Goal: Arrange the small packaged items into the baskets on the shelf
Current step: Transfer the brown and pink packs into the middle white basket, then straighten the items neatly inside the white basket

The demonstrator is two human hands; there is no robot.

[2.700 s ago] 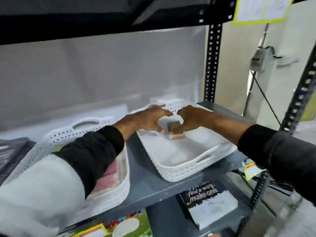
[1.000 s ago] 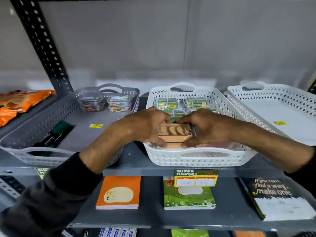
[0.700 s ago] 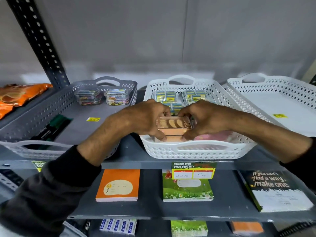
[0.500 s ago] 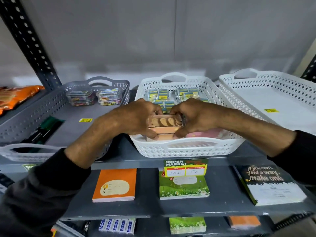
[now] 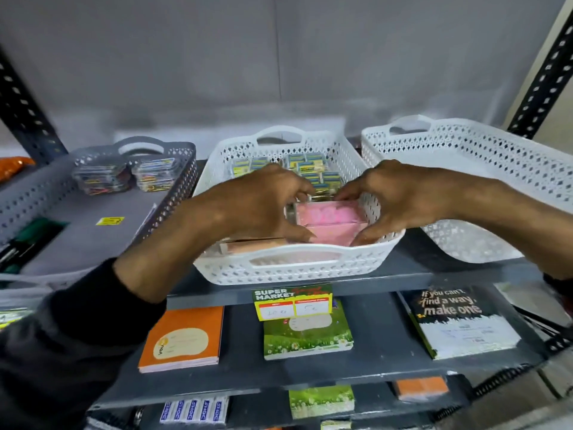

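Note:
A white perforated basket [image 5: 288, 268] stands in the middle of the grey shelf. Several small yellow-and-blue boxes [image 5: 310, 170] fill its back half. At its front lie a brown packet [image 5: 254, 245] on the left and a stack of pink packets [image 5: 327, 223] on the right. My left hand [image 5: 263, 206] and my right hand [image 5: 390, 200] grip the pink stack from either side, inside the basket. The lower pink packets are partly hidden by my fingers.
A grey basket [image 5: 40, 193] at left holds clear boxes of coloured clips [image 5: 124, 176] and dark pens. A white basket [image 5: 483, 156] stands at right. Below, notebooks lie on the lower shelf: orange [image 5: 183, 338], green [image 5: 307, 336], black-and-white [image 5: 459, 324]. A price tag [image 5: 293, 302] hangs on the shelf edge.
The brown packet that both hands held now lies at the basket's front left. Both hands have shifted right onto the pink stack. The view has moved slightly.

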